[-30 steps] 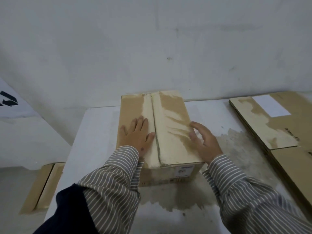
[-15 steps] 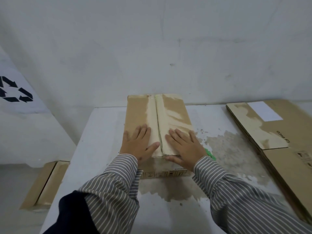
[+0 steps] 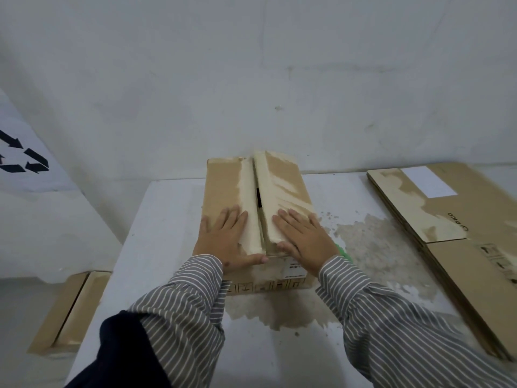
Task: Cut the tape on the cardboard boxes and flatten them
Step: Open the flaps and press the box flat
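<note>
Our L hand & R hand lie flat, fingers straight, on the box flaps either side of the seam; box sits on worktop.

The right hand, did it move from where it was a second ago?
Yes. The right hand slid left across the cardboard box, from the box's right edge toward the centre seam, and now lies flat on the right flap.
</note>
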Available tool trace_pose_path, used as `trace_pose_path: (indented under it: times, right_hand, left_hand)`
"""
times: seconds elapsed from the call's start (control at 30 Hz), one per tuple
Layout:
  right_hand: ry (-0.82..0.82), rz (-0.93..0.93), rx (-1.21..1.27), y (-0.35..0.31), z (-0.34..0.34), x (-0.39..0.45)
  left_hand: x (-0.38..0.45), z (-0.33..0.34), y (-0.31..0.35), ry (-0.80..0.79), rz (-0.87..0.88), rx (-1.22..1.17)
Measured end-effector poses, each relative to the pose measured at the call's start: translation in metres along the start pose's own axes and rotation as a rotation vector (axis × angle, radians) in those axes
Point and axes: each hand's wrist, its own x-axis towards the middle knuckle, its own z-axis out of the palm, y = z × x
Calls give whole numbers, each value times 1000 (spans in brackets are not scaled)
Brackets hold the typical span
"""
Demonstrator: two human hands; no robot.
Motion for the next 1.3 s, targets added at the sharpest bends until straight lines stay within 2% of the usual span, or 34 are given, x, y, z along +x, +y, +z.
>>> trace_pose_path:
  times: [0.1, 0.17, 0.23, 0.27, 0.3, 0.33, 0.4, 0.47, 0.5, 0.6, 0.7, 0.83, 0.93, 1.03, 1.17, 1.23, 1.3]
  right_hand:
    - [302, 112, 486, -6, -8, -7]
    - [547, 253, 696, -5, -14, -11]
    - [833, 398, 658, 6, -18, -16]
    - [946, 491, 549, 16, -19, -20]
    - [985, 611, 379, 28, -20, -23]
    - [920, 755, 169, 38, -22, -27]
    - [589, 907, -157, 48, -26, -33]
    - [265, 792, -336, 43, -32, -34]
    - [164, 691, -383, 38, -34, -31]
    - [11, 503, -240, 22, -34, -11]
    - [-131, 502, -88, 17, -22, 5]
    - [-179, 556, -28, 19, -13, 10]
    - [-146, 558, -96, 14, -19, 19]
    - [-135, 428, -155, 4, -27, 38]
    - [-268, 328, -152, -13, -33, 63]
    - [-225, 330, -163, -17, -38, 67]
    - [-122, 336, -163, -19, -50, 66]
  left_hand:
    - [0, 0, -2, 12, 2, -1]
    - [0, 1, -2, 15, 2, 3]
    - [-1, 1, -1, 20, -2, 16]
    - [0, 2, -1, 25, -4, 24]
    - [0, 2, 0, 31, -5, 31]
    - [1, 3, 0, 35, -4, 37]
    - [1, 5, 1, 36, 4, 53]
    - [2, 5, 1, 24, 28, 78]
    - [3, 5, 2, 15, 41, 92]
    - [4, 3, 1, -13, 51, 97]
    - [3, 1, -1, 2, 78, 91]
    - [-2, -7, -5, 124, 116, -87]
    - [-7, -11, -13, 341, 197, -192]
    - [-11, -15, -22, 599, 300, -136]
    - [-16, -29, -35, 894, 414, 10]
    - [-23, -43, -44, 986, 383, -47]
    - [-31, -62, -55, 1018, 262, -92]
